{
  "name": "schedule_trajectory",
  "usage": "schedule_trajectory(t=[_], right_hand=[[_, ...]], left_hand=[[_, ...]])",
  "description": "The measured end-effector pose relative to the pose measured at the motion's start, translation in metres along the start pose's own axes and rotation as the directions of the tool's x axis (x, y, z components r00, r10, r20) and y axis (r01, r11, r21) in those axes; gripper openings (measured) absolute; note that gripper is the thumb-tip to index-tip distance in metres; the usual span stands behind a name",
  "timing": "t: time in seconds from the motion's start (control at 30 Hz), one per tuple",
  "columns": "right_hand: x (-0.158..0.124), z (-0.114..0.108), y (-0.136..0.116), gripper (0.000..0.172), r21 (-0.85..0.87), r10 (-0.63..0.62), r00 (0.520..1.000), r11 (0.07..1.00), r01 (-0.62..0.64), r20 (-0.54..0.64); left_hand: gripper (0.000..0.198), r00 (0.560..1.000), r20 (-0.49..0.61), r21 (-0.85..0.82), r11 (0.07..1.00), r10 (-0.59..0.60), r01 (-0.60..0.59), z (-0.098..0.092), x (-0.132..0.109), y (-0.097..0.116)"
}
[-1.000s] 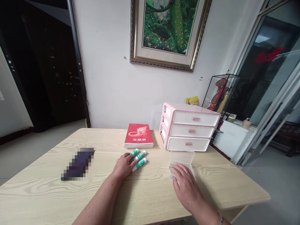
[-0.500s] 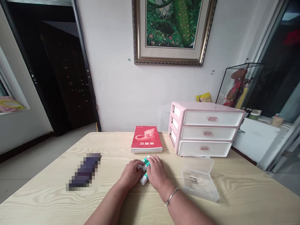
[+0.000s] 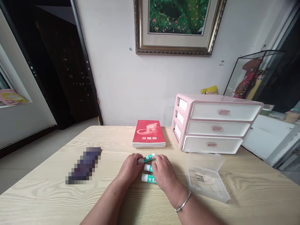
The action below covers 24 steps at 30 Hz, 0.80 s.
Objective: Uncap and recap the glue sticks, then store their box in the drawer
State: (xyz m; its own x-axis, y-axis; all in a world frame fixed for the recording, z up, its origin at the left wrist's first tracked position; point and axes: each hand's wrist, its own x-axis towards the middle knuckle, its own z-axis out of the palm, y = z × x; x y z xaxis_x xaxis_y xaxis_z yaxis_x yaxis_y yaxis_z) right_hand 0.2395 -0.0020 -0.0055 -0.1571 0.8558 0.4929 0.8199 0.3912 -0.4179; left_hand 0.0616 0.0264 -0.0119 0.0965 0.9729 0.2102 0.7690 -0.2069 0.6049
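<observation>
Three green-and-white glue sticks lie roughly one above another on the table between my hands. My left hand [image 3: 131,167] pinches the white left end of the farthest glue stick [image 3: 148,158], which is slightly tilted. At that stick's other end are the fingers of my right hand [image 3: 165,172], curled round it. Part of the middle glue stick [image 3: 147,168] disappears behind my right thumb. The nearest glue stick [image 3: 148,178] has its right end covered by the same hand. A bracelet [image 3: 184,203] circles my right wrist.
Beyond my hands lies a red book [image 3: 149,132]. To the right sit an open clear plastic box [image 3: 208,184] and a pink-and-white drawer unit [image 3: 217,128]. A dark pixelated object [image 3: 83,165] rests on the left of the wooden table [image 3: 47,200].
The glue sticks, bunched together and crossing before, now lie apart in a near-parallel row. My right hand has shifted slightly right. The view has tilted down a little.
</observation>
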Motion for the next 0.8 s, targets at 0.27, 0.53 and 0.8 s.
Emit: schedule_trajectory(t=[0.27, 0.53, 0.8], right_hand=[[0.003, -0.002, 0.002, 0.031, 0.078, 0.018, 0.999, 0.997, -0.02, 0.032], [-0.003, 0.0, -0.003, 0.037, 0.046, -0.03, 0.991, 0.999, 0.024, 0.132], [-0.008, -0.015, -0.008, 0.052, 0.046, -0.099, 0.966, 0.995, 0.09, 0.237]], left_hand=[[0.043, 0.994, -0.044, 0.024, 0.995, -0.095, 0.096, 0.002, 0.002, 0.0], [0.026, 0.999, -0.033, 0.275, 0.961, -0.02, 0.029, -0.004, 0.0, -0.002], [0.02, 0.99, -0.106, 0.085, 0.991, -0.096, 0.105, -0.004, 0.001, -0.001]])
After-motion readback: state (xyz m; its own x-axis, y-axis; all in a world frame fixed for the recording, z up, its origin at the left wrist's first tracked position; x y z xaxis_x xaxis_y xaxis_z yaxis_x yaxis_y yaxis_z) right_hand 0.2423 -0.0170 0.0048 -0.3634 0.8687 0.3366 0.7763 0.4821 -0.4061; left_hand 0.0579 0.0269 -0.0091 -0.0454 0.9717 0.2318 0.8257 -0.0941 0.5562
